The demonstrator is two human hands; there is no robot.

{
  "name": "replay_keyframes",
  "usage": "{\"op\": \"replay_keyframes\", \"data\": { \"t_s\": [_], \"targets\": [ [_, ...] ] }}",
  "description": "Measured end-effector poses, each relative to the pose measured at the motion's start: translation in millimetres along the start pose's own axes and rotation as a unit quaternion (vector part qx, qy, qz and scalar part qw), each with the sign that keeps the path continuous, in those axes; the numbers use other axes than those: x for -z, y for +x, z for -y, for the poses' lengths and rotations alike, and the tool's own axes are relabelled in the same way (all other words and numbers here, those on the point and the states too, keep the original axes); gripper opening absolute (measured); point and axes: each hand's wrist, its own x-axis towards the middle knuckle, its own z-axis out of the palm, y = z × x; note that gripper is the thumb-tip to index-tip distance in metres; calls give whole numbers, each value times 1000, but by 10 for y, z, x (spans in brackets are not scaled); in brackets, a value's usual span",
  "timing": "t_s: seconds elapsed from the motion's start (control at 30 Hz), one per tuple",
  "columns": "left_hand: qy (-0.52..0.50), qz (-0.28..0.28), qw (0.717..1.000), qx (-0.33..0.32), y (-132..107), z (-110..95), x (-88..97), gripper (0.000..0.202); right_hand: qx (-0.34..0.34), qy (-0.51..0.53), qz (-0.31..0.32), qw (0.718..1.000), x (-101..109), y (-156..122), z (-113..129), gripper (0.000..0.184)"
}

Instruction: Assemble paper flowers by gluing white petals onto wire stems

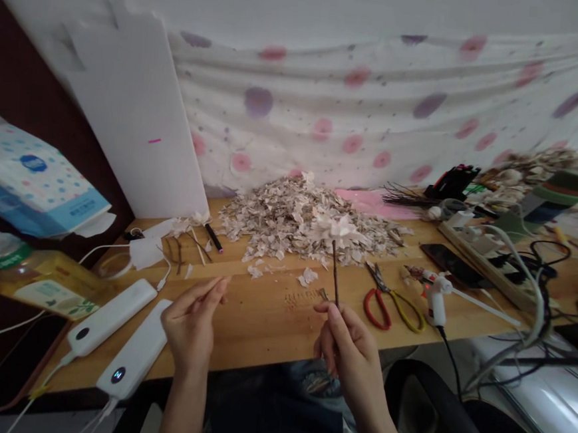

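While the right fingers (341, 324) grip the flower's twig stem (335, 273), the left fingers (209, 291) stand narrow and empty.

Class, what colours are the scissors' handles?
The scissors have one red handle and one yellow handle, best seen in the head view.

Upright twig (335, 273) with pale flower (335, 230)
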Motion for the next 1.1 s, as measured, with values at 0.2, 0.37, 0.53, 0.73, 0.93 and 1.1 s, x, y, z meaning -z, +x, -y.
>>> {"op": "replay_keyframes", "data": {
  "t_s": [0.2, 0.37, 0.53, 0.73, 0.93, 1.1],
  "targets": [
    [-16, -22, 999, -25, 83, -34, 57, 27, -1, 25, 8, 1000, 17, -18, 8, 47],
    [10, -10, 1000, -1, 98, 81, 75, 37, -7, 39, 12, 999, 46, -25, -9, 48],
    [75, 71, 993, 54, 32, 186, -6, 29, 17, 54, 9, 998, 67, -25, -26, 41],
    [95, 278, 949, 112, -376, 279, -471, 21, 15, 56, -11, 998, 87, -49, 5, 41],
    [113, 342, 931, 50, -437, 373, -815, 30, -21, 31, -42, 998, 118, -75, 56, 36],
    [243, 426, 871, 6, -274, 457, -803, 14, -70, 0, -39, 997, 77, 20, -13, 36]
  ]
}}
